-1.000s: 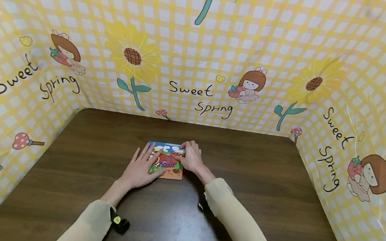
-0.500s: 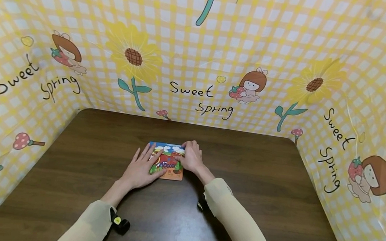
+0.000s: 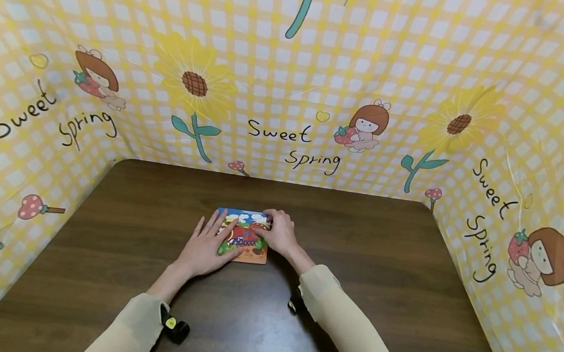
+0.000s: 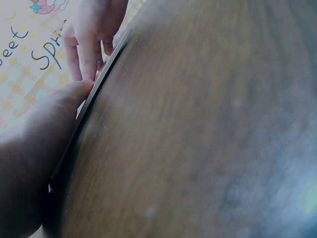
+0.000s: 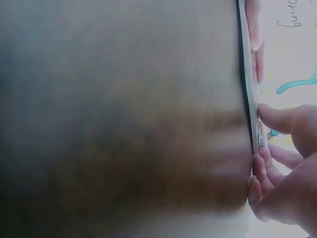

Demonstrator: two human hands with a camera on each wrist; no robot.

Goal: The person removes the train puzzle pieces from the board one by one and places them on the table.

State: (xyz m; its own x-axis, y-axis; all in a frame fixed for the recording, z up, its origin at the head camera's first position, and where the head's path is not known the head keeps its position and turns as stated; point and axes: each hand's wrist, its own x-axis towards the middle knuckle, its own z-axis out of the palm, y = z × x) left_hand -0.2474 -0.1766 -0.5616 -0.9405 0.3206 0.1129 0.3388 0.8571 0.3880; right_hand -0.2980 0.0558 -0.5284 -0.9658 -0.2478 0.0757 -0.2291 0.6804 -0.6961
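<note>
While the bare right hand [image 3: 281,232] pinched the right edge of a thin, square, multicoloured picture board [image 3: 246,235], the left hand [image 3: 201,251] lay spread on its face. Board sat on dark brown wood-grain table [image 3: 365,254]; uneven pressure, I judged, risked skidding it.

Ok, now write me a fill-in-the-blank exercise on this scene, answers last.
1. Of the left hand and right hand, the one with fingers spread over the picture board is the ____.
2. Behind the table, the cloth repeats the words "Sweet ____".
3. The sky printed on the picture board is ____.

Missing words: left; Spring; blue.
</note>
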